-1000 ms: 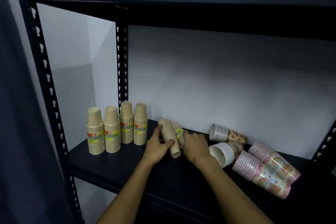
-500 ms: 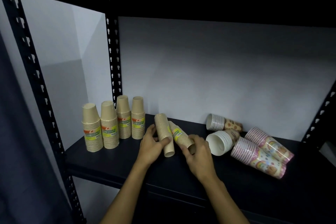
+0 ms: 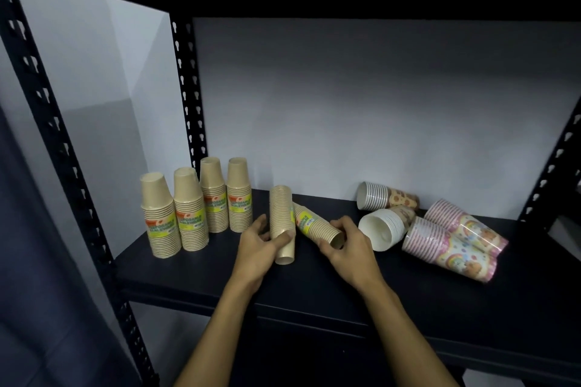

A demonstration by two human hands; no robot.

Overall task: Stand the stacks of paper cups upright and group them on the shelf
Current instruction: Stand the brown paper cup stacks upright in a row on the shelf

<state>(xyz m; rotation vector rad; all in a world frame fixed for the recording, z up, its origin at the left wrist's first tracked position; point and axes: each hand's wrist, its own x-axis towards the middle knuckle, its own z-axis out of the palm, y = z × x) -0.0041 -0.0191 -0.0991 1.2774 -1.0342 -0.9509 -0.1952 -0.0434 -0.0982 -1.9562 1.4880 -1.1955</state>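
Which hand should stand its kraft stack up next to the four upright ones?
Left. The left hand grips the brown kraft paper cup stack nearest the four upright kraft stacks; the right hand holds the labelled kraft stack farther away.

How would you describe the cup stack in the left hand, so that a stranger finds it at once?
On the black shelf, right of four upright brown stacks, two brown stacks lie down. It is the left one, gripped by the left hand; unlike its neighbour, it shows no yellow label.
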